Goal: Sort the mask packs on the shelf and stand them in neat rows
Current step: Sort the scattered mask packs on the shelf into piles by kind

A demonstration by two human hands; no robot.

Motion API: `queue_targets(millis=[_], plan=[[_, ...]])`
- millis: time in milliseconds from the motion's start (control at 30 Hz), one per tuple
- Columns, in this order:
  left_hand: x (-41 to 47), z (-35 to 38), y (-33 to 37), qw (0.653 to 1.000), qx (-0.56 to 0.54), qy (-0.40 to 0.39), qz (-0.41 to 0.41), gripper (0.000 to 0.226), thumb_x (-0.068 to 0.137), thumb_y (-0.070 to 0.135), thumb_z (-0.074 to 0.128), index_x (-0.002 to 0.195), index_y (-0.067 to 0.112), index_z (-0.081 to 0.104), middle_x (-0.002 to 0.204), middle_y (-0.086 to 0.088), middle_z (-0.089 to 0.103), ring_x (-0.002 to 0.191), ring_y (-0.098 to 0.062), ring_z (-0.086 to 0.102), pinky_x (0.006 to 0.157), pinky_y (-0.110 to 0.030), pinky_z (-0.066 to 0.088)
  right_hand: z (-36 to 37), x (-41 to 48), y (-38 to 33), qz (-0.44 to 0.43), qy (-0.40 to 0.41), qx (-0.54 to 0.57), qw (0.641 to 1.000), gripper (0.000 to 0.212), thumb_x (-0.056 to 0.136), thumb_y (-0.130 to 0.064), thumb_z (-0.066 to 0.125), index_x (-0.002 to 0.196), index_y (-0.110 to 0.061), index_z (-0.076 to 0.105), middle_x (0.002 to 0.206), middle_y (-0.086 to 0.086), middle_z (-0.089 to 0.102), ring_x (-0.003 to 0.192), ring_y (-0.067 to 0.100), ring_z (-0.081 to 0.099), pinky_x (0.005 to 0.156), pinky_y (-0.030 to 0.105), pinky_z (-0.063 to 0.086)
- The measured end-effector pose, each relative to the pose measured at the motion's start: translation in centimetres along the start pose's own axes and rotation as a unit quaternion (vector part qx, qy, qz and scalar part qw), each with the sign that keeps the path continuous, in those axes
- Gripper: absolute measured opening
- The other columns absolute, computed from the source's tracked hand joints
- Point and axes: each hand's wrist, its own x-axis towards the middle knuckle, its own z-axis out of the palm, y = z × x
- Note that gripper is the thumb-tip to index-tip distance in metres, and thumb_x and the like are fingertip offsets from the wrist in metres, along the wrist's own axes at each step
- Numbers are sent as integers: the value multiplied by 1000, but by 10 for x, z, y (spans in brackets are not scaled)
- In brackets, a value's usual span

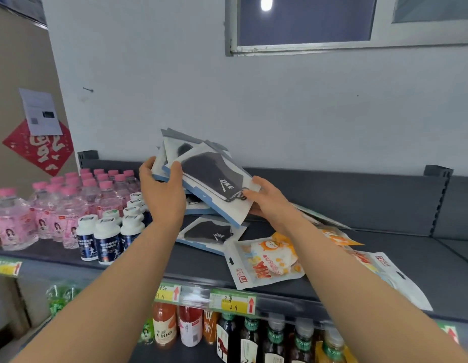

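Fingers (176,171) curled on both sides, gripping the tilted bundle of black mask packs (212,176) with left hand (162,195) and right hand (269,201), up over the middle of the shelf (371,258); orange mask packs (264,263) flat by front edge

A pale grey wall (280,100) is seen behind the fingers (175,171). A metal-framed window (306,24) is set high above them, a bright light (266,2) shown in its pane. A dark grey shelf (426,247) is spread below.

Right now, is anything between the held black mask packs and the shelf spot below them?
Yes. A loose black pack lies flat on the shelf below the held stack, and orange packs sprawl beside it on the right.
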Motion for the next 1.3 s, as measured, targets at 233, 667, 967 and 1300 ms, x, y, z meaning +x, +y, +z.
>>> queue_targets(millis=[233, 667, 967, 1300], plan=[[-27, -18, 32, 997, 39, 60, 19, 42, 92, 24, 61, 131, 15, 49, 116, 7, 57, 99, -6, 57, 78, -9, 43, 1, -20, -11, -16, -73, -6, 997, 58, 95, -23, 61, 147, -22, 36, 109, -4, 62, 94, 9, 66, 87, 28, 55], [-180, 61, 30, 997, 36, 10, -74, 41, 94, 29, 60, 130, 14, 50, 113, 0, 59, 93, -15, 57, 75, -26, 43, -161, -100, 24, 0, 0, -23, 1000, 61, 91, -17, 66, 146, -14, 39, 120, 6, 63, 98, 16, 67, 75, 28, 59], [-297, 196, 22, 974, -11, -156, -165, 42, 93, 34, 62, 129, 17, 49, 110, 3, 59, 90, -11, 58, 64, -20, 46, -336, -171, 48, 41, 172, -81, 981, 58, 93, -15, 63, 145, -9, 38, 118, 10, 63, 84, 8, 64, 52, 13, 51], [-386, 319, 0, 900, 56, -347, -258, 49, 89, 35, 67, 125, 8, 48, 114, -4, 55, 93, -17, 51, 76, -29, 38, -471, -211, 74, 139, 316, -185, 920, 50, 96, -22, 57, 143, -11, 43, 113, 2, 57, 76, 8, 53, 51, 17, 40]])
